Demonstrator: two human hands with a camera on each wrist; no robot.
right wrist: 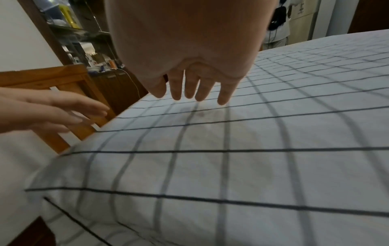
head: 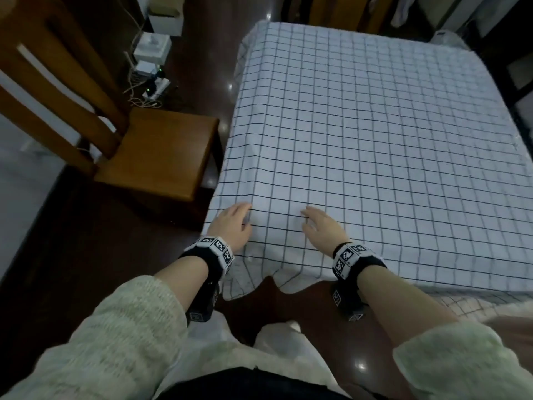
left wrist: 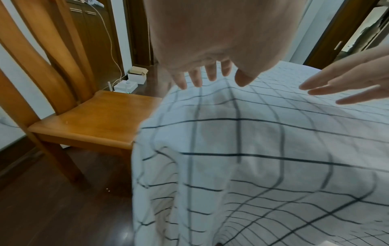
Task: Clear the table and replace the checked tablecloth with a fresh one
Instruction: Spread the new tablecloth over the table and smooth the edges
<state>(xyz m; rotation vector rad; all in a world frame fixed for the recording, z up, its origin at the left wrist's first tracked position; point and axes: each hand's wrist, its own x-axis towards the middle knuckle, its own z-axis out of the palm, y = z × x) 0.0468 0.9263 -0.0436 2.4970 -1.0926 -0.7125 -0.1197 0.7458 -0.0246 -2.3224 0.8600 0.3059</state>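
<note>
Near the chair-side corner of the checked tablecloth (head: 375, 134), both sets of fingers (left wrist: 211, 73) hover spread, gripping nothing. Left hand (head: 233, 223) and right hand (head: 321, 228) should pinch that corner's draped hem, lifting evenly off the worktop.

Dim, wide-angle head view with bent edges; wrist views brighter, motion-blurred, noisy.

Head looks down; wrists close, forward; all share tablecloth (head: 375, 140).

dark glossy floor (head: 95, 241); wooden chair (head: 161, 157) at left
</note>
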